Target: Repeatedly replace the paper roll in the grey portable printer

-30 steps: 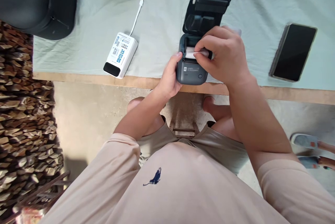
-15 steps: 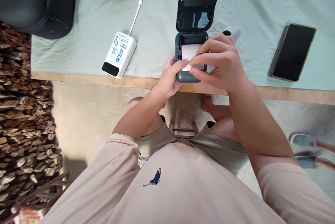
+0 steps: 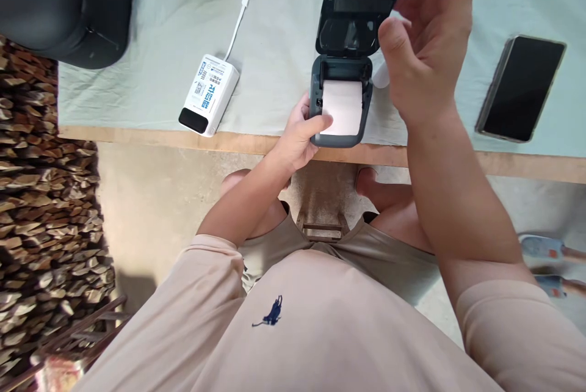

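My left hand (image 3: 300, 135) is closed on a small dark label printer (image 3: 315, 93) at the table's front edge, its thumb pressing on the paper. White paper (image 3: 342, 105) lies in the printer's open compartment, its strip reaching over the front rim. The printer's hinged lid (image 3: 354, 32) stands raised, with a roller along its far end. My right hand (image 3: 425, 50) is beside the lid's right edge, thumb and fingers apart; some fingertips are at or behind the lid's far corner. Whether they touch it I cannot tell. A white object (image 3: 381, 74) is partly hidden behind this hand.
A white power bank (image 3: 209, 96) with a short cable lies left on the cloth-covered table (image 3: 274, 32). A phone (image 3: 522, 88) lies right. At the far left is a black case (image 3: 64, 7). Stacked firewood (image 3: 46, 209) and a person's feet in slippers (image 3: 542, 248) are below table level.
My right hand has left the paper and moved up and right to the lid's edge, its fingers spreading. The printer has shifted slightly right, and the paper now lies flatter and further forward.
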`<state>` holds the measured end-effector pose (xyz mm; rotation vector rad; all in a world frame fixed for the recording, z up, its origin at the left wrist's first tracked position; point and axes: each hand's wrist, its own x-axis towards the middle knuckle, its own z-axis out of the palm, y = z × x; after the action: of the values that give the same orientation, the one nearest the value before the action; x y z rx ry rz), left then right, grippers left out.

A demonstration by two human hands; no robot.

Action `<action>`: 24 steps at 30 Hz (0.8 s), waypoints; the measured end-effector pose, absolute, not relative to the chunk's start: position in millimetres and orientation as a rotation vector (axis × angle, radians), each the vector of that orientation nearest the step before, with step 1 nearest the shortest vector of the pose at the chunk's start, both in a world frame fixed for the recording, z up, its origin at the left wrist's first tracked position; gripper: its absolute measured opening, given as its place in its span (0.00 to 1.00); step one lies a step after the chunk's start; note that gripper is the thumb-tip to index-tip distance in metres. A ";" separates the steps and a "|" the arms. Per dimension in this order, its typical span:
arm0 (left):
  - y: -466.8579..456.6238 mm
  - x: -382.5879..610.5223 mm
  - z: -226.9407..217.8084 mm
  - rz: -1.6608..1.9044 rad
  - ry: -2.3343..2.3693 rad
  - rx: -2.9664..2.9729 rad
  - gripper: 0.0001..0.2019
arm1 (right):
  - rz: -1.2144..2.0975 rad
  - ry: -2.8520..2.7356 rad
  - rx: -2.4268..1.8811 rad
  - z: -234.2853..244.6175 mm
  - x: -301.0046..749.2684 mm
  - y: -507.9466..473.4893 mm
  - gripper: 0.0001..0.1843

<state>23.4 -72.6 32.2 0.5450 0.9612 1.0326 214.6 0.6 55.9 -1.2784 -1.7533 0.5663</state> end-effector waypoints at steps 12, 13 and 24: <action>-70.6 20.9 30.7 1.055 0.913 0.539 0.15 | 0.416 -1.804 -0.997 46.2 213.8 -25.0 0.13; -70.3 20.6 29.6 1.058 0.908 0.538 0.16 | 0.429 -1.827 -1.037 42.9 214.8 -27.2 0.11; -64.1 22.0 17.2 1.055 0.845 0.622 0.29 | 0.620 -1.628 -0.989 11.8 225.1 -37.8 0.11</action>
<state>22.0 -64.1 17.2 0.6216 0.8451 1.0550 225.1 -37.8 11.8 -0.9886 -1.6278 0.6202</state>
